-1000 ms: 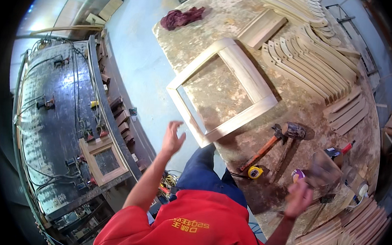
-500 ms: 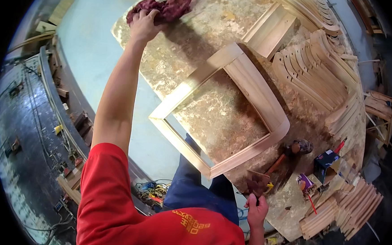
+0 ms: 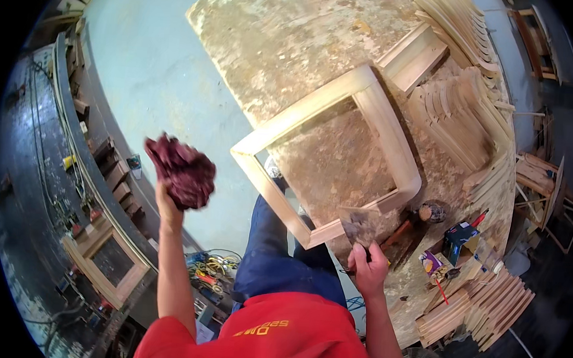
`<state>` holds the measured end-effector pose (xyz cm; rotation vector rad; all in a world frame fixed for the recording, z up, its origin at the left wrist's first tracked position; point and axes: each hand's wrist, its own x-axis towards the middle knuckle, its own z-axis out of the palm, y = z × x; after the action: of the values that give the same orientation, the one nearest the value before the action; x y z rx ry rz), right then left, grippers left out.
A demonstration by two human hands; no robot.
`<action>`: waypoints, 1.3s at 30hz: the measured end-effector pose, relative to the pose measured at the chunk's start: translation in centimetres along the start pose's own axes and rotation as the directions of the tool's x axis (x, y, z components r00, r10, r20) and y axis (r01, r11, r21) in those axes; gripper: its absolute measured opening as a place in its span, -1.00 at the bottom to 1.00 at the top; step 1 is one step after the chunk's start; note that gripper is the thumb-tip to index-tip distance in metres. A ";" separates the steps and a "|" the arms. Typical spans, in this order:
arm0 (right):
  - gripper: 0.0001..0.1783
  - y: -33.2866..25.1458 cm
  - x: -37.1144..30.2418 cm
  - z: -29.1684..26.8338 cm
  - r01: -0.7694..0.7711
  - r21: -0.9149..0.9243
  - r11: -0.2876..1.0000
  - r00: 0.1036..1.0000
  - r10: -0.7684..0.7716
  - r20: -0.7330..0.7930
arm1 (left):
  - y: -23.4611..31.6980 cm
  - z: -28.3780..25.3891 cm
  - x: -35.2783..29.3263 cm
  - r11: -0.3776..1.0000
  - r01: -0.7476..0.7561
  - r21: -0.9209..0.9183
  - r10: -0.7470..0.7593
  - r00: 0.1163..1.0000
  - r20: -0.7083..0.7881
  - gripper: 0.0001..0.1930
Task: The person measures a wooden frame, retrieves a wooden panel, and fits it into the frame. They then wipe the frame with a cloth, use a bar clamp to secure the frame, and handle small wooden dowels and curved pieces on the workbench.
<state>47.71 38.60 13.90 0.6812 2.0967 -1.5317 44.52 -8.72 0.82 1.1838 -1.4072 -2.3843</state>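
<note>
1. Nearest, the right hand [image 3: 367, 268] pinches a thin, flat, grey-brown scraper-like blade [image 3: 361, 228] between thumb and fingers. The blade overlaps the frame's near edge in view; whether they touch, I cannot tell.
2. The left hand [image 3: 169, 206] has its fingers closed round a crumpled maroon cloth [image 3: 183, 174], raised over the pale blue floor [image 3: 150, 52], well apart from the bench. The cloth is bunched and slightly blurred.
3. The pale, four-sided wooden frame [image 3: 386, 129] lies askew on the mottled brown bench [image 3: 269, 40], its near left corner overhanging the edge by the person's legs. Its members are broad and smooth, with a bare opening between them.
4. Half a second ago the cloth lay at the bench's far left corner with the left hand on it; now it is lifted off. The blade, then just off the frame, now covers part of its near edge.
5. Right of the right hand sit a purple-and-white carton [image 3: 430, 261] and a blue-black box [image 3: 458, 242]; a dark-headed mallet [image 3: 433, 211] lies between these and the frame.
6. Farther off, curved pale wooden slats [image 3: 457, 117] crowd the bench's right side, beside a trough-shaped wooden piece [image 3: 412, 55].
</note>
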 end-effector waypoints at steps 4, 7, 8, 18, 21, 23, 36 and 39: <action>-0.66 3.0 0.8 -0.1 0.133 -0.331 0.934 0.988 -0.099 0.118 | -9.4 -3.1 -11.7 0.984 0.137 0.111 -0.128 0.988 -0.085 -0.42; -0.67 4.7 0.3 -1.6 0.164 -0.483 0.860 0.966 -0.041 0.255 | -17.1 -3.1 -18.7 0.924 0.297 0.239 -0.283 0.955 -0.093 -0.49; -0.67 5.4 0.6 -2.2 0.264 -0.532 0.805 0.943 -0.099 0.319 | -19.8 -2.4 -20.4 0.924 0.343 0.170 -0.329 0.939 -0.105 -0.54; -0.73 5.5 4.1 -1.9 0.626 -0.624 0.468 0.769 -0.235 0.595 | -27.6 4.0 -25.7 0.907 0.336 -0.254 -0.334 0.941 0.050 -0.47; -0.74 5.0 4.4 -1.5 0.613 -0.654 0.444 0.776 -0.180 0.605 | -27.6 3.9 -26.0 0.937 0.293 -0.190 -0.291 0.956 0.040 -0.48; -0.72 5.1 4.2 -0.7 0.391 -0.498 0.774 0.845 -0.089 0.527 | -26.8 3.5 -24.9 0.972 0.215 -0.098 -0.214 0.977 0.018 -0.48; -0.67 3.4 10.6 17.5 0.356 -0.178 0.918 0.913 -0.300 0.277 | -15.1 6.3 -4.7 0.973 0.125 0.196 -0.155 0.977 0.149 -0.52; -0.67 2.9 10.9 18.8 0.308 -0.239 0.921 0.938 -0.253 0.235 | -15.2 6.2 -3.4 0.950 0.225 0.218 -0.267 0.945 0.187 -0.55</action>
<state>42.45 22.67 -0.26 0.1212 2.2604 -1.3461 46.62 5.57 -7.66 1.2455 -1.6814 -2.6663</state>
